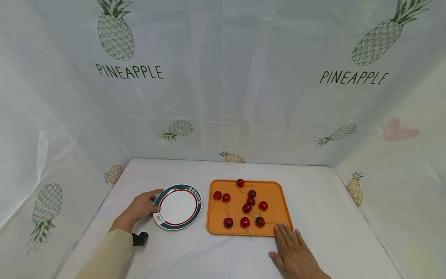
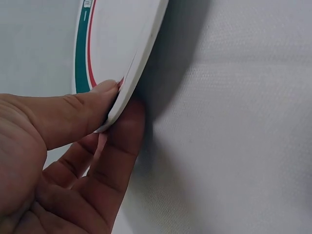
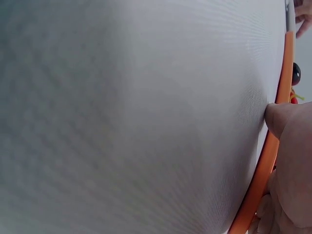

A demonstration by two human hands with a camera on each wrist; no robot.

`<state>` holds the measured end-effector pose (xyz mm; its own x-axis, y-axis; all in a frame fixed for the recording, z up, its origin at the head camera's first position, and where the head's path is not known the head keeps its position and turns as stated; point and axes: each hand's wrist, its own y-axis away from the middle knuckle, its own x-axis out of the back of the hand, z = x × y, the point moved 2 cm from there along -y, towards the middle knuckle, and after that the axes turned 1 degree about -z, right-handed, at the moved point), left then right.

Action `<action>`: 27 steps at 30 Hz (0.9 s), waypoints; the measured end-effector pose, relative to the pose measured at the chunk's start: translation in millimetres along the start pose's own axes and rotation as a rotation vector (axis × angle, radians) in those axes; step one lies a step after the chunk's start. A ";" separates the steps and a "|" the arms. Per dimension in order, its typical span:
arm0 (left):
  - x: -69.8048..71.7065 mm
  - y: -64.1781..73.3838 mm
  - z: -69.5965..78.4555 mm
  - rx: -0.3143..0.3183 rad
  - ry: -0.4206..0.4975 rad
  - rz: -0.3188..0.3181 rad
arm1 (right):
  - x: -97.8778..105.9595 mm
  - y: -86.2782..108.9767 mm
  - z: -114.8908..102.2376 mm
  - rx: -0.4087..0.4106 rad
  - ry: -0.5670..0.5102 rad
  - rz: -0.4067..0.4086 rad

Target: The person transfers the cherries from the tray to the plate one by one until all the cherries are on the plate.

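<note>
My left hand point(image 1: 141, 207) pinches the left rim of a round white plate point(image 1: 179, 207) with a green band and a red ring. In the left wrist view the thumb lies on the plate's face and the fingers are beneath the rim. To the right of the plate is an orange rectangular tray point(image 1: 216, 223) holding several dark red cherries point(image 1: 245, 222) with stems. My right hand point(image 1: 296, 254) lies with straight fingers over the tray's near right corner, its thumb out on the white cloth. The right wrist view shows the tray's orange edge beside that hand.
A white cloth point(image 1: 195, 255) covers the table under plate and tray. Behind and at both sides hangs a pale sheet point(image 1: 226, 89) printed with pineapples. A black strap point(image 1: 140, 239) shows at the left wrist, by a cream sleeve point(image 1: 108, 255).
</note>
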<state>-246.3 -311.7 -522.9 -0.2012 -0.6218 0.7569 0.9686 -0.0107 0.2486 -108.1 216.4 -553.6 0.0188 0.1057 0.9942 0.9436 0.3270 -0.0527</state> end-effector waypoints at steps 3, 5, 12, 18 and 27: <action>0.9 -1.1 -0.2 0.013 0.008 -0.013 | 0.2 -0.3 -0.3 -0.006 -0.007 -0.007; 1.5 -0.9 0.7 0.014 0.007 -0.020 | 0.5 -0.5 -0.2 -0.008 -0.011 -0.013; 0.0 0.8 -0.9 0.032 0.101 -0.052 | 1.4 -1.4 0.3 -0.017 -0.029 -0.043; 2.1 4.0 -1.5 0.041 0.141 -0.069 | 0.7 -1.0 -0.1 -0.012 -0.022 -0.019; 1.7 5.9 -3.7 0.036 0.188 -0.072 | -0.8 -0.4 -0.1 -0.001 -0.017 0.026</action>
<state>-240.3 -315.7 -522.4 -0.2353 -0.7555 0.6114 0.9462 -0.0344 0.3216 -108.4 216.1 -554.3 0.0376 0.1298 0.9908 0.9432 0.3228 -0.0781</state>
